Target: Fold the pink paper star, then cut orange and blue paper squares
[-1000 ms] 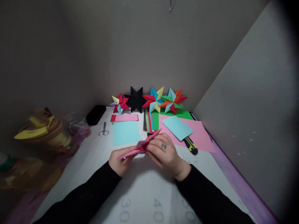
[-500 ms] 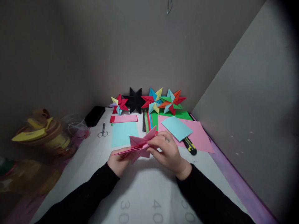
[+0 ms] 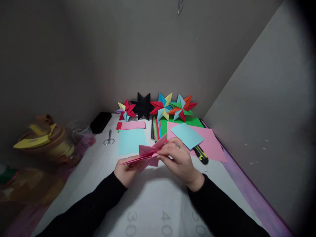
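A pink folded paper star (image 3: 148,151) is held up over the table between both hands, tilted so that it shows nearly edge-on. My left hand (image 3: 127,171) grips its left points, fingers partly hidden beneath the paper. With thumb and fingers pinched, my right hand (image 3: 177,161) holds the star's right side near the middle. Behind the star lies a light blue paper sheet (image 3: 132,140). To the right, another light blue sheet (image 3: 186,134) rests on a pink sheet (image 3: 214,144), partly over a yellow and black utility knife (image 3: 201,154).
Against the wall stand a small multicoloured star (image 3: 126,110), a black star (image 3: 143,105) and two larger multicoloured stars (image 3: 163,106). Small scissors (image 3: 109,138), a black phone-like object (image 3: 101,121) and pink and red strips (image 3: 132,125) lie leftward. A lidded container (image 3: 46,141) stands far left.
Both hands and the pink star appear almost unchanged. The whole view has shifted very slightly, and the grips are the same.
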`<state>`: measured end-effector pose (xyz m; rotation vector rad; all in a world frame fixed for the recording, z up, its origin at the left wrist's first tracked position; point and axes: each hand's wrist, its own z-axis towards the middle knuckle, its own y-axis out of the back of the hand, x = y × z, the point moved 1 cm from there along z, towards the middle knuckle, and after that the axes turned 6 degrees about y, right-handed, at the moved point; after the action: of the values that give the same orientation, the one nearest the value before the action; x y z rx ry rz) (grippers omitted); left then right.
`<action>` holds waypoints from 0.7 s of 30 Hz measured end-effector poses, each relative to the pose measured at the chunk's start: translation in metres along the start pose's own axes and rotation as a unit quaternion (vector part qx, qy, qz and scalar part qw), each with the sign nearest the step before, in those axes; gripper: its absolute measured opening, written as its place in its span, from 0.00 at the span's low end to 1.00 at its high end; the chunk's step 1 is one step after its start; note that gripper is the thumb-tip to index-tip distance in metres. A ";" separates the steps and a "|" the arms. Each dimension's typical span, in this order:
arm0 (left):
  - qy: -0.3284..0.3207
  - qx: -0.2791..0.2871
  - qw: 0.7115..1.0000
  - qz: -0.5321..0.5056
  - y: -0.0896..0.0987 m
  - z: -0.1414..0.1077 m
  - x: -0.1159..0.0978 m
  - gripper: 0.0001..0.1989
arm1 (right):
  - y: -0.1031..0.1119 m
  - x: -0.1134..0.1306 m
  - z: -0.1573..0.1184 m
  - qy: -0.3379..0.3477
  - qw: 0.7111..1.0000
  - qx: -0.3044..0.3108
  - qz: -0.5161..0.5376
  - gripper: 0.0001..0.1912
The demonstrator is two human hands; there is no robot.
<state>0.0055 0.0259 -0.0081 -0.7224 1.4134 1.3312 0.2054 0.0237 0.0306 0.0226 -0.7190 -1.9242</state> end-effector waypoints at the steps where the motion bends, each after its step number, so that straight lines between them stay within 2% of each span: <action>1: -0.001 -0.002 1.000 0.001 0.000 0.000 0.000 0.14 | 0.000 0.000 0.000 -0.004 1.000 -0.001 0.000 0.05; 7: 0.015 0.019 1.000 0.005 0.000 0.000 0.002 0.14 | -0.001 0.001 -0.001 -0.033 0.999 0.000 0.015 0.04; 14: 0.002 0.003 1.000 -0.011 -0.001 -0.002 -0.003 0.14 | 0.001 0.006 0.000 0.033 0.998 -0.002 -0.047 0.07; 21: -0.030 0.013 0.999 -0.025 0.000 -0.003 -0.005 0.13 | -0.001 0.012 -0.002 0.050 0.998 -0.007 -0.041 0.11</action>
<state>0.0057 0.0217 -0.0042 -0.6914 1.3540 1.2837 0.1999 0.0129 0.0317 0.1417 -0.6462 -1.9902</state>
